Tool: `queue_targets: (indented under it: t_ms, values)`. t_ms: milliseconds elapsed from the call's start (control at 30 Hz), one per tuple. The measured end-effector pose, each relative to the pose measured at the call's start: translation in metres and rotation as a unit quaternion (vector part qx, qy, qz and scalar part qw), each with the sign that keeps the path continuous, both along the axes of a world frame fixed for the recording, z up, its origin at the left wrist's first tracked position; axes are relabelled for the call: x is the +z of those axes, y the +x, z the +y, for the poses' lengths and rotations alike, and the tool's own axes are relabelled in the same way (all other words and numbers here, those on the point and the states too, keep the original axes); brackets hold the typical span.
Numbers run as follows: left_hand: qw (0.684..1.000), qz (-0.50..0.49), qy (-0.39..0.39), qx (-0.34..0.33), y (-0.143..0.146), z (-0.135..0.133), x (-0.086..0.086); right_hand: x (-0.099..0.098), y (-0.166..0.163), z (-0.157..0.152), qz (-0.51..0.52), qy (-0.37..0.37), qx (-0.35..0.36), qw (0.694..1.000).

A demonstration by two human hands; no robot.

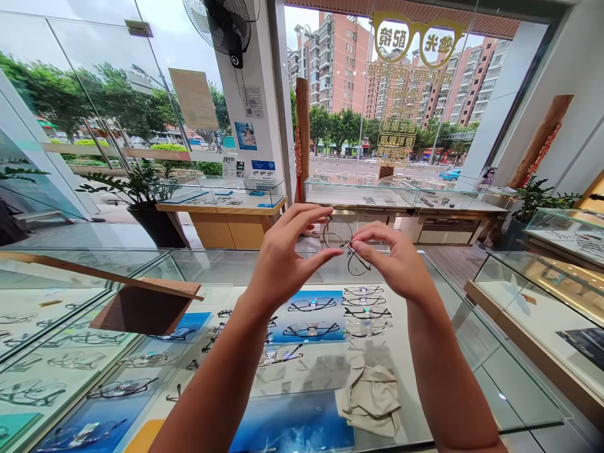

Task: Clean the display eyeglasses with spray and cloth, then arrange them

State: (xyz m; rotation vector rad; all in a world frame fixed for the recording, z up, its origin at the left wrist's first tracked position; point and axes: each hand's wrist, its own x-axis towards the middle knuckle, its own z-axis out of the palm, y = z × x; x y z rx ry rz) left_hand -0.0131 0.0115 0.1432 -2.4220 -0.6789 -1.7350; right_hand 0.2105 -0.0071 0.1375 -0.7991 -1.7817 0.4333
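Observation:
A pair of eyeglasses [338, 232] with thin dark rims is held up above the glass display counter, tilted so one round lens stands higher than the other. My left hand [298, 242] grips the rim of the upper lens between thumb and fingers. With thumb and fingertips pinched, my right hand [387, 255] holds the frame near its middle, beside the lower lens. Below the hands, a crumpled beige cloth [372, 396] lies on the counter top. Rows of other eyeglasses [311, 329] show through the glass beneath.
A brown wooden stand [146, 305] sits on the counter at left. More glass showcases [363, 195] line the window, and another showcase [542, 314] stands at right. Potted plants [158, 220] stand near the windows. A black fan [219, 28] hangs on the pillar.

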Motion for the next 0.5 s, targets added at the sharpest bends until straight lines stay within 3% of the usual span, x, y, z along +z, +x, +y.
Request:
queue_targets:
  t_ms: [133,300,400,500]
  values:
    - [0.989,-0.047,-0.079,-0.112,0.002,0.011,-0.006,-0.006,-0.001,0.009,0.054,-0.082,0.06,0.993]
    - [0.963,-0.073,-0.158,-0.204,0.002,0.023,-0.012,-0.01,-0.003,0.019,0.094,-0.177,0.128,0.971]
    - [0.957,-0.071,-0.18,-0.216,0.002,0.03,-0.014,-0.013,-0.004,0.024,0.095,-0.182,0.119,0.971]
    - [0.972,-0.073,-0.156,-0.158,0.004,0.032,-0.016,-0.016,-0.006,0.028,0.111,-0.164,0.095,0.975]
